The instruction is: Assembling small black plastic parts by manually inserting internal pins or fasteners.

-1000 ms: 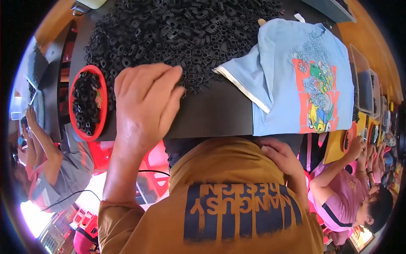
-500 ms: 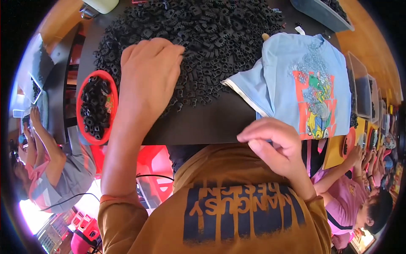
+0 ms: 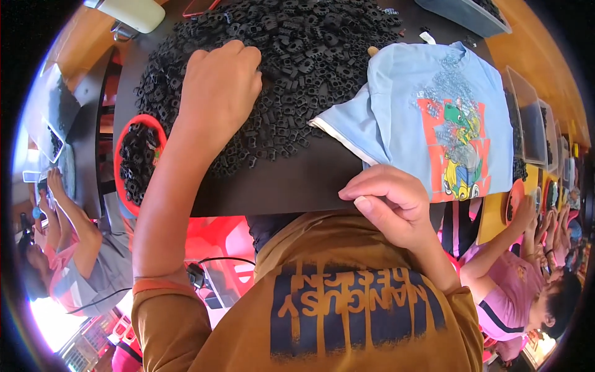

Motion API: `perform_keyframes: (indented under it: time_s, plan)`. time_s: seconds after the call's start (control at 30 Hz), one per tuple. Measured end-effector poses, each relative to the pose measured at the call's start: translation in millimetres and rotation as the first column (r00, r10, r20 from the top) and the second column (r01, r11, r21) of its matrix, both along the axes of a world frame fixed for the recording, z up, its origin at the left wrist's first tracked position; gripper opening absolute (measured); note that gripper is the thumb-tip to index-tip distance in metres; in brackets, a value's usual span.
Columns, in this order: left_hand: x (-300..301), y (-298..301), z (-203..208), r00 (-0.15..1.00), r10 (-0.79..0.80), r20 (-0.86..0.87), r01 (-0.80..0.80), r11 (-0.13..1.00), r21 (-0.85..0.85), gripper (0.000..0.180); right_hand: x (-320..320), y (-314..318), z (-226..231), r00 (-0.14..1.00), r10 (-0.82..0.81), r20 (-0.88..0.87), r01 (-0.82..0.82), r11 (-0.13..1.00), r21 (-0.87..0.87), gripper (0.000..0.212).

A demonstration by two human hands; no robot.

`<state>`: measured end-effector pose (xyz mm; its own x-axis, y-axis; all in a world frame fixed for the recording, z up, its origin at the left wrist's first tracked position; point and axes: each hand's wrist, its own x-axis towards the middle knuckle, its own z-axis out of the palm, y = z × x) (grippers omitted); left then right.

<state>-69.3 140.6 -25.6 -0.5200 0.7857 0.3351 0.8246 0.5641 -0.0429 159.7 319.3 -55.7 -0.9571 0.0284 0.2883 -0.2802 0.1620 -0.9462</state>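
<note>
Against the large heap of small black plastic parts, my left hand is closed, its back upward and its knuckles bent. Its fingertips are hidden, and I cannot see what they grip. My right hand hovers by the table's front edge, beside a light blue T-shirt. Its fingers are curled, with the thumb close to the index finger; anything between them is too small to make out. A scatter of tiny silvery, coil-like pieces lies on the shirt's printed front.
A red oval basket of black parts stands left of my forearm. At the far left is a pale mug-like container; a grey-blue bin sits at the far right. People work at tables on both sides.
My left hand has shifted slightly away from me over the heap, still bent downward. My right hand keeps its curled shape near the edge. The view has turned a little.
</note>
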Motion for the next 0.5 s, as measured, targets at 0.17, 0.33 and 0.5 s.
perform_keyframes:
  time_s: [0.17, 0.33, 0.5]
  plan:
    - [12, -8, 17, 0.971, 0.008, 0.24, -0.054, 0.981, 0.184, 0.018, 2, -1, 3, 0.998, -0.002, 0.064, 0.013, 0.983, -0.183, 0.008]
    - [66, -21, 42, 0.67, -0.09, 0.737, -0.336, 0.849, 0.409, 0.017, -2, -11, 18, 0.987, 0.019, 0.162, 0.032, 0.951, -0.307, 0.017]
    - [120, -14, 46, 0.335, -0.397, 0.854, -0.478, 0.71, 0.517, 0.02, -9, -24, 31, 0.981, -0.008, 0.194, 0.079, 0.929, -0.361, 0.03]
